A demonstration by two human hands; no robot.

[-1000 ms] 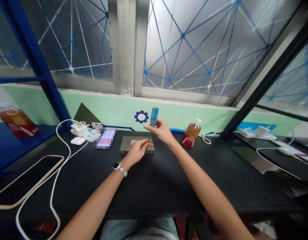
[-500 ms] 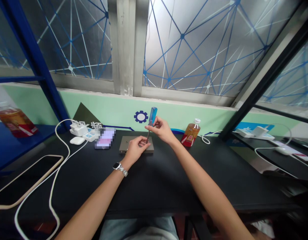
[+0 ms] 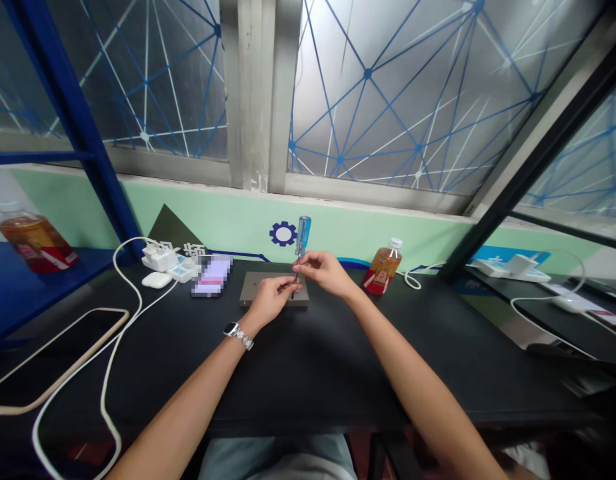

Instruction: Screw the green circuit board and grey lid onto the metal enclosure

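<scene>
A screwdriver with a clear blue handle [image 3: 303, 232] stands nearly upright over a flat grey-brown box [image 3: 251, 285]. The fingers of my right hand [image 3: 324, 272] pinch its metal shaft just below the handle. Lower down, my left hand [image 3: 274, 297] has thumb and fingertips closed around the shaft near its tip, above the box's right part. That hand covers much of the box. Whether the tip touches the box or a screw, I cannot make out.
Right of the box stands a tea bottle [image 3: 383, 268]. To the left lie a blurred-out phone [image 3: 213, 275], a white earbud case [image 3: 157, 279], a power strip with chargers [image 3: 183, 267], a white cable [image 3: 105, 373] and a tablet-like device [image 3: 53, 360]. The black table [image 3: 308, 373] reaches back to the wall.
My right hand has slid from the screwdriver's handle down to its shaft. The screwdriver has become a bit more upright. My left hand stays near the tip.
</scene>
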